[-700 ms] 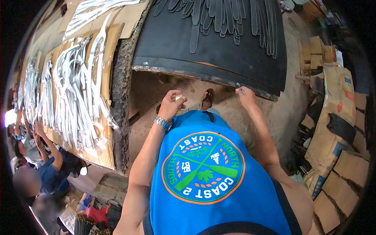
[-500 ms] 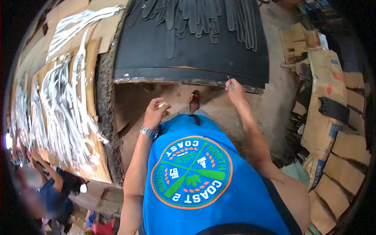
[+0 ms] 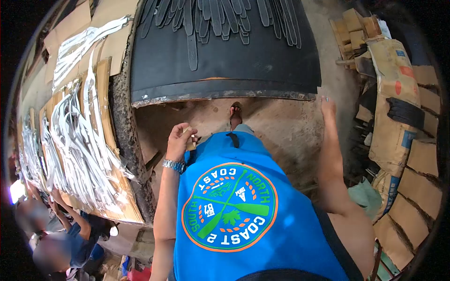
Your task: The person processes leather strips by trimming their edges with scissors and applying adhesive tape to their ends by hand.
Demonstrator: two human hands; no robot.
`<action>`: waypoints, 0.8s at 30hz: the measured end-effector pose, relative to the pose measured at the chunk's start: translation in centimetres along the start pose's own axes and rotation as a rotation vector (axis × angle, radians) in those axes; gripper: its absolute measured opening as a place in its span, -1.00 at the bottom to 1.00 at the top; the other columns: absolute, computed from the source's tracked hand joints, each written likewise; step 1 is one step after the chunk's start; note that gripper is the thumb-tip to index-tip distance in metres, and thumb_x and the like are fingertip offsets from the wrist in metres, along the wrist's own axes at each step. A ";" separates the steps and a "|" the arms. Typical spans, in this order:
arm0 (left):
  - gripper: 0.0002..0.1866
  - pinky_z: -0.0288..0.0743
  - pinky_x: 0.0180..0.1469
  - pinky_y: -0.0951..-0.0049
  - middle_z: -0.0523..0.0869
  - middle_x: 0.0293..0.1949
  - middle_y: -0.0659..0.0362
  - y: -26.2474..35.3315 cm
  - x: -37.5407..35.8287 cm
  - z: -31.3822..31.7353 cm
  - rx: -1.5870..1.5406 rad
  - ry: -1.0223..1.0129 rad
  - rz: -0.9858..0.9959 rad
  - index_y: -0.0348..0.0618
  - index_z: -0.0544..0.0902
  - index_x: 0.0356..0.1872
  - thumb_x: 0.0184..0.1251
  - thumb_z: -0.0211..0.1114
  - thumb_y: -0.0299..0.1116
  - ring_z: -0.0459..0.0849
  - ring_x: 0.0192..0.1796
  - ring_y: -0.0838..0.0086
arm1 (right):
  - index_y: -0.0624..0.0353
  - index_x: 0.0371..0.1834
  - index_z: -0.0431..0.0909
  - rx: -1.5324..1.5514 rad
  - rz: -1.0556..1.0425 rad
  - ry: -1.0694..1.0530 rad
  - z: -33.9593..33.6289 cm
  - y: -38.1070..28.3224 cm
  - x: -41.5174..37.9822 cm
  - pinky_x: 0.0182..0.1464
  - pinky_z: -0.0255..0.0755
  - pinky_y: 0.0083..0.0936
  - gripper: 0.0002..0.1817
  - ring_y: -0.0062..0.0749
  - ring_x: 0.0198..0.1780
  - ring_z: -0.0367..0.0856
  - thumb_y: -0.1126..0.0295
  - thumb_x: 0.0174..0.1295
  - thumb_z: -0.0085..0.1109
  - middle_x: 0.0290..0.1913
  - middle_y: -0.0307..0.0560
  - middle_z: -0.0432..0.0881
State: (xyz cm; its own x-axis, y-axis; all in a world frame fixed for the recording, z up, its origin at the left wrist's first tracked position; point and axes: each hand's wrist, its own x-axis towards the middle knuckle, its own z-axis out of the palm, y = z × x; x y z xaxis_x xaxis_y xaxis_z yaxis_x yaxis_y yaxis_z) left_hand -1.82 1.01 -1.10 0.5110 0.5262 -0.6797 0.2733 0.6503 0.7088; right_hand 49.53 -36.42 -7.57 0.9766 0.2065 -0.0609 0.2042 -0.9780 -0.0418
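My left hand (image 3: 179,141) is closed on a small cream-coloured flat piece (image 3: 188,135), in front of my body and below the table edge. A metal watch is on that wrist. My right hand (image 3: 328,108) is by the table's near right corner, its fingers drawn together. Only a small glint of the thin pen-like tool (image 3: 326,99) shows at its fingertips. Before me is the black-topped table (image 3: 225,70), with many dark straps (image 3: 206,21) lying at its far side. A dark strip (image 3: 225,87) runs along the near edge.
White and silvery straps (image 3: 77,140) lie on cardboard over a bench at left. Beyond its lower end are two people, one with arms (image 3: 65,213) reaching towards it. Cardboard pieces (image 3: 417,187) and a long wrapped bundle (image 3: 391,103) line the right side.
My right hand has moved right, from the table's front edge to beyond its corner. The pen-like tool shows less now. My left hand has turned slightly, exposing more of the cream-coloured piece.
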 end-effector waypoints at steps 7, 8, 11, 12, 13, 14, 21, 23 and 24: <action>-0.69 0.65 -0.24 0.43 0.72 -0.20 0.00 -0.4 -0.8 -0.2 0.028 0.011 -0.034 -0.26 0.42 0.09 0.42 0.23 -0.42 0.72 -0.31 0.40 | 0.06 0.14 0.58 0.471 0.304 -0.282 9.3 5.4 2.7 -0.27 0.54 -0.36 -0.62 -0.33 -0.22 0.73 0.27 0.27 0.09 -0.22 -0.01 0.72; -0.69 0.65 -0.24 0.43 0.72 -0.20 -0.01 -0.4 -0.9 0.1 0.034 0.016 -0.035 -0.27 0.41 0.09 0.42 0.22 -0.43 0.72 -0.30 0.39 | 0.04 0.22 0.53 0.664 0.388 -0.368 6.9 2.4 1.0 -0.29 0.53 -0.40 -0.57 -0.36 -0.26 0.72 0.30 0.26 0.08 -0.20 -0.03 0.71; -0.73 0.67 -0.18 0.40 0.72 -0.21 -0.02 -0.2 -1.2 1.5 0.025 0.025 -0.042 -0.28 0.44 0.05 0.42 0.21 -0.44 0.75 -0.24 0.35 | 0.02 0.36 0.40 0.768 0.374 -0.450 1.8 -2.4 -2.4 -0.33 0.52 -0.48 -0.50 -0.42 -0.34 0.67 0.35 0.31 0.04 -0.17 -0.05 0.69; -0.74 0.68 -0.18 0.40 0.72 -0.21 -0.02 -0.5 -1.0 1.8 0.014 0.024 -0.040 -0.28 0.45 0.04 0.42 0.21 -0.44 0.75 -0.23 0.34 | 0.02 0.39 0.36 0.725 0.324 -0.443 1.1 -2.8 -3.1 -0.34 0.51 -0.50 -0.49 -0.44 -0.36 0.65 0.36 0.33 0.02 -0.16 -0.06 0.69; -0.76 0.68 -0.16 0.41 0.73 -0.19 -0.03 -0.9 -0.8 2.2 0.038 0.060 -0.017 -0.27 0.46 0.03 0.43 0.20 -0.45 0.76 -0.20 0.33 | 0.04 0.38 0.36 0.762 0.265 -0.404 1.1 -2.9 -3.6 -0.34 0.50 -0.52 -0.51 -0.46 -0.38 0.62 0.36 0.36 0.01 -0.17 -0.06 0.69; -0.76 0.68 -0.16 0.41 0.73 -0.18 -0.03 -1.1 -0.6 2.4 0.038 0.068 -0.040 -0.27 0.46 0.03 0.43 0.20 -0.44 0.76 -0.20 0.33 | 0.06 0.36 0.37 0.796 0.206 -0.363 0.9 -3.0 -4.0 -0.34 0.50 -0.54 -0.54 -0.49 -0.40 0.60 0.36 0.39 0.00 -0.18 -0.06 0.69; -0.73 0.63 -0.21 0.48 0.73 -0.17 0.00 0.1 -1.3 4.4 0.042 0.049 -0.040 -0.25 0.46 0.07 0.43 0.19 -0.42 0.72 -0.27 0.45 | 0.13 0.18 0.54 0.817 0.167 -0.272 -5.1 -5.0 -7.4 -0.28 0.50 -0.52 -0.68 -0.53 -0.33 0.60 0.30 0.44 0.05 -0.21 -0.12 0.69; -0.72 0.62 -0.23 0.49 0.74 -0.17 0.02 0.0 -1.2 3.8 -0.017 0.006 -0.022 -0.25 0.46 0.09 0.43 0.18 -0.42 0.70 -0.30 0.48 | 0.16 0.08 0.60 0.716 0.034 -0.328 -9.0 -9.2 -10.0 -0.18 0.50 -0.49 -0.71 -0.49 -0.27 0.60 0.29 0.41 0.10 -0.22 -0.15 0.70; -0.72 0.62 -0.23 0.49 0.74 -0.17 0.02 -0.1 -1.0 3.4 -0.002 -0.018 0.004 -0.25 0.47 0.09 0.43 0.18 -0.42 0.70 -0.31 0.49 | 0.17 0.04 0.64 0.664 -0.033 -0.351 -10.2 -11.9 -11.7 -0.13 0.50 -0.47 -0.72 -0.48 -0.24 0.61 0.28 0.40 0.12 -0.23 -0.17 0.70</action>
State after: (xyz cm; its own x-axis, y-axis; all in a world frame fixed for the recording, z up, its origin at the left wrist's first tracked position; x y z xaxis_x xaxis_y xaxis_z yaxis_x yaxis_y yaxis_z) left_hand 0.40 -1.46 0.13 0.5264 0.5194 -0.6731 0.2692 0.6491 0.7114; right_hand 36.34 -27.47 3.76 0.8690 0.3407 -0.3588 0.0404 -0.7717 -0.6348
